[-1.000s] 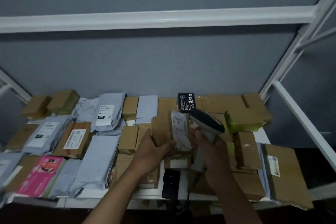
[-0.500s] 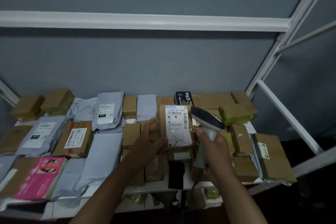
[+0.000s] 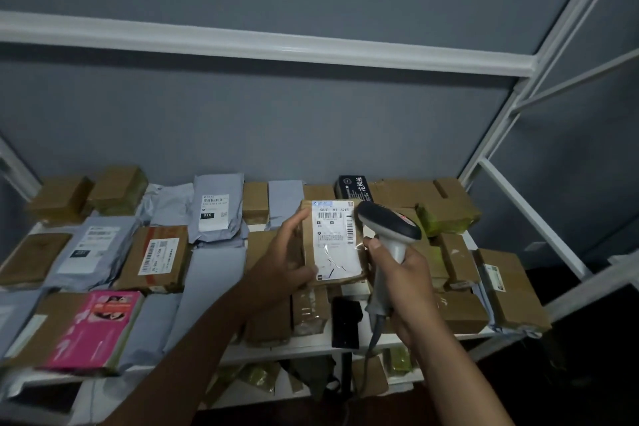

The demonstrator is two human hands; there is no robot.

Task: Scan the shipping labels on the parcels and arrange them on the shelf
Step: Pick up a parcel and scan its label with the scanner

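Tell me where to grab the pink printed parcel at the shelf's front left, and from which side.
Take the pink printed parcel by its two long side edges, coming from above at its near end, which lies at the white shelf's front. It lies flat and broad, with grey mailer bags tight on both sides, so a top pinch across its width seems easiest.
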